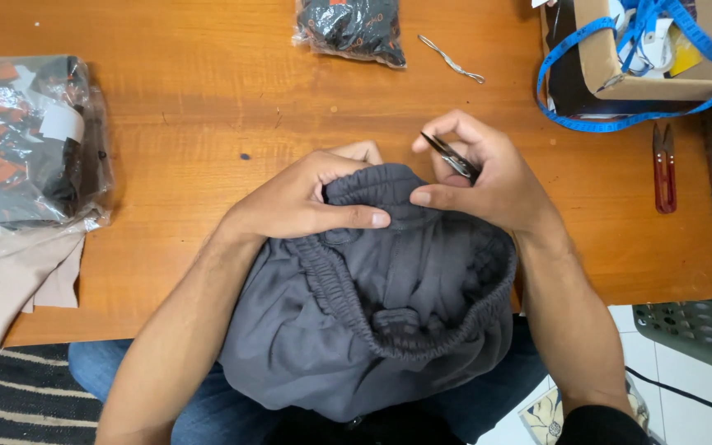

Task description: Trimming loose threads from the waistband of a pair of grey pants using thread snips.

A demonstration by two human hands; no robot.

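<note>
On the wooden surface (208, 99), my left hand (302, 198) pinches the grey garment (389, 305); my right hand (488, 177) pinches it and dark snips (451, 156). Beyond the fingers lies a clear bag (348, 29) of black-orange items; another (26, 140), white-labelled, sits far left.

Both hands meet, fingers curled, forearms bare.
Left hand (306, 198) lies thumb out to the right; right hand (488, 177) pinches, forefinger raised.
</note>
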